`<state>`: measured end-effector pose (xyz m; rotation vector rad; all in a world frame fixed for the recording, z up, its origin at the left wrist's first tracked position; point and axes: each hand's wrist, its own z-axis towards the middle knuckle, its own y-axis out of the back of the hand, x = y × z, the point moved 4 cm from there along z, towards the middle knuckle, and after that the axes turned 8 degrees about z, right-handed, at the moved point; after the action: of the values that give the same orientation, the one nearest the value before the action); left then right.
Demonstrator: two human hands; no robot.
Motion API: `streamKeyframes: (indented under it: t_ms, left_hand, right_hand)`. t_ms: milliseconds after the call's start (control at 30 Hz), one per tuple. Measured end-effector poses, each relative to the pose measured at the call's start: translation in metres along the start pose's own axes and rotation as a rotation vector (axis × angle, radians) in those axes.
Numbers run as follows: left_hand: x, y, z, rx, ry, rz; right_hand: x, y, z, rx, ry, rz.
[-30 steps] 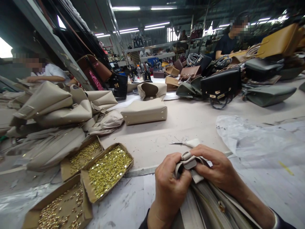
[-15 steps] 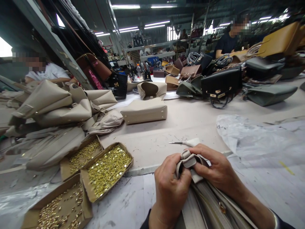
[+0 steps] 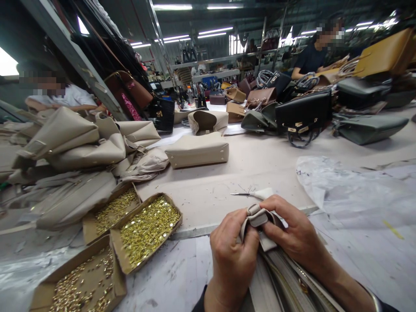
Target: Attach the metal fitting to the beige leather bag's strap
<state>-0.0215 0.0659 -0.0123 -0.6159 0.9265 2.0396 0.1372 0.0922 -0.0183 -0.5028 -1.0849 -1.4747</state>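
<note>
A beige leather strap (image 3: pixel 259 219) is folded into a loop at the top of a beige bag (image 3: pixel 286 281) near the bottom edge. My left hand (image 3: pixel 232 249) is closed on the left side of the strap, thumb and fingers pinching it. On the other side, my right hand (image 3: pixel 294 229) grips the strap between thumb and fingers. A pointed tool with a white handle (image 3: pixel 261 193) lies on the table just beyond my hands. The lower part of the bag is cut off by the frame.
Three cardboard trays of small metal pieces stand at the left, one full of gold studs (image 3: pixel 146 232). Behind them are piled beige bags (image 3: pixel 68 138). A beige bag (image 3: pixel 198 150) and a black bag (image 3: pixel 303 112) sit farther back. Two people are beyond the table.
My hands keep nearly the same hold on the strap. At the back right, the person's forearm now reaches toward the yellow bag.
</note>
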Motion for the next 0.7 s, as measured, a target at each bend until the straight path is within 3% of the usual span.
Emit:
streamKeyframes:
  t_ms: [267,533,700]
  left_hand:
    - [0.0007,0.0008,-0.0002,-0.009,0.0,0.011]
    - [0.0015,-0.0015,0.0002,0.0,0.017,-0.023]
    - [0.0,-0.0018,-0.0009,0.004,0.024,-0.03]
  right_hand:
    - [0.0089,0.0008,0.001,-0.033,0.06,-0.074]
    - [0.0022,0.0032,0.0025,0.007,-0.137,0.102]
    - [0.0037,0.0032,0.001,-0.025,-0.16,0.123]
